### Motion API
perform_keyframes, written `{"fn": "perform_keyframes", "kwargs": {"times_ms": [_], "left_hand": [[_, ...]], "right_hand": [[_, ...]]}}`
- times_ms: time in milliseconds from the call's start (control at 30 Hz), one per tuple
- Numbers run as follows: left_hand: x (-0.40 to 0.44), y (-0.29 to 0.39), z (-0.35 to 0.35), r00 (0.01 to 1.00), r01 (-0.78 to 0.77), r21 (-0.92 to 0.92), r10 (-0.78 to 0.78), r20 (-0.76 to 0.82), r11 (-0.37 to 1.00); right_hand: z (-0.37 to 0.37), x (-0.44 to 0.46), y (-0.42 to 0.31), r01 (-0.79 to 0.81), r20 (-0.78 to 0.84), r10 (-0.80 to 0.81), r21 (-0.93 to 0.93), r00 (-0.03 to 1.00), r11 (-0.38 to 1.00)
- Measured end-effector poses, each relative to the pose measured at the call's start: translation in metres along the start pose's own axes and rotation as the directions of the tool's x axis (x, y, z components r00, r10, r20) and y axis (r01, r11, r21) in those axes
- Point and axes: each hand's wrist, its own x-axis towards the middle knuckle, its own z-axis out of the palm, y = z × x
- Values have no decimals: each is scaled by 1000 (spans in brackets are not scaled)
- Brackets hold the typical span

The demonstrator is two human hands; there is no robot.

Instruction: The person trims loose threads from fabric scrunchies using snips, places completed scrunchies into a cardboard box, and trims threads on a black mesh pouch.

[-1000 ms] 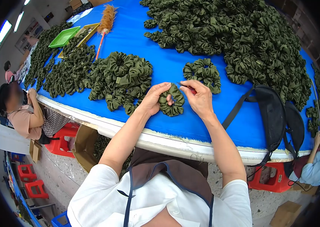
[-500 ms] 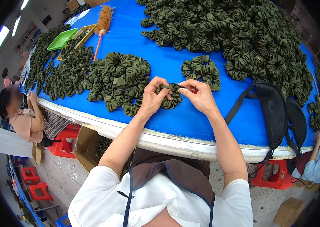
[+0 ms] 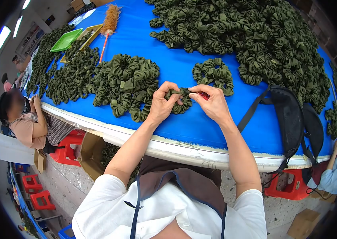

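My left hand [image 3: 163, 104] is closed on a dark green fabric scrunchie [image 3: 183, 106], gripping it between thumb and fingers just above the blue tabletop. My right hand [image 3: 213, 102] is at the scrunchie's right side, thumb and index finger pinched at its edge. A small red-handled tool [image 3: 204, 96] shows inside my right palm; its working end is hidden. Left of my hands lies a heap of similar scrunchies [image 3: 126, 77]. Just beyond my right hand sits a smaller cluster of scrunchies [image 3: 214, 73].
A large scrunchie pile [image 3: 248, 36] covers the far right. Black pouches [image 3: 286, 119] lie at right. Farther left are smaller green pieces [image 3: 72, 79], a green tray [image 3: 66, 40], a yellow tray [image 3: 92, 34] and a feather duster [image 3: 110, 20]. Co-workers sit at both sides.
The red-handled tool has turned in my right hand, and its dark tip no longer shows by the scrunchie. My left hand still holds the scrunchie in nearly the same place.
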Motion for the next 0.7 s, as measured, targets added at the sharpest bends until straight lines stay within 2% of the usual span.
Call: {"fn": "perform_keyframes", "kwargs": {"times_ms": [233, 367, 533, 700], "left_hand": [[-1, 0, 2, 1000, 0, 47, 0, -5, 999], [-1, -2, 1, 999, -30, 52, 31, -19, 998], [-3, -1, -1, 999, -34, 100, 34, 3, 994], [-3, 1, 0, 999, -47, 74, 47, 9, 996]], "right_hand": [[-2, 1, 3, -8, -7, 8, -14, 1000, 1000], [-8, 5, 7, -95, 5, 95, 178, 995, 979], [-4, 5, 13, -133, 41, 128, 187, 991, 973], [3, 4, 11, -106, 4, 109, 236, 994, 966]]}}
